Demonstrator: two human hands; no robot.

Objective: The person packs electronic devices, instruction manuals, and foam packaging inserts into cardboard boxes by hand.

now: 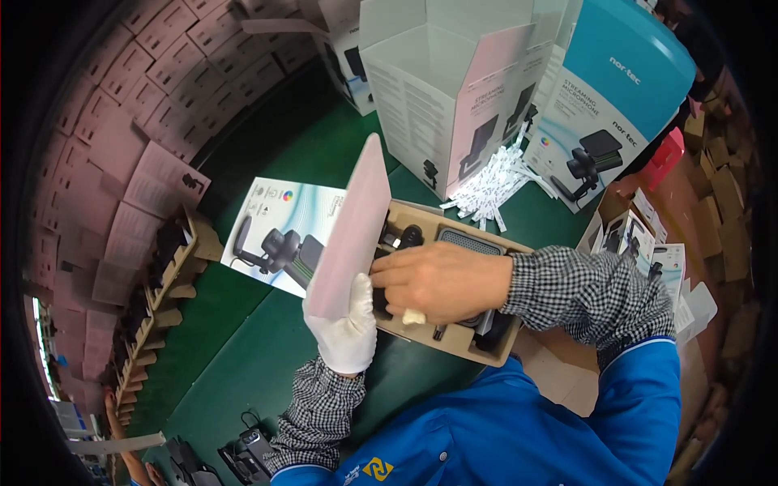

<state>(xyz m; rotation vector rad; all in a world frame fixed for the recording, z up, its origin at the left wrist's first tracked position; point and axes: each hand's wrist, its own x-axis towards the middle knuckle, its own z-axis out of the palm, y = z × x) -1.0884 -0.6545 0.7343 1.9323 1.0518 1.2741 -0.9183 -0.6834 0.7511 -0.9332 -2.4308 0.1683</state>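
Head view: a white-gloved left hand [344, 328] grips the lower edge of a raised pale sleeve [352, 231], tilted upright over a brown cardboard tray [486, 344] on the green table [235, 340]. The bare right hand [442, 279], fingers curled, presses dark parts [466, 241] down into the tray's middle. The sleeve could catch the tray's near corner or slip if the glove loosens. An open white carton [438, 97] and loose white strips [494, 186] crowd the far side; room lies left.
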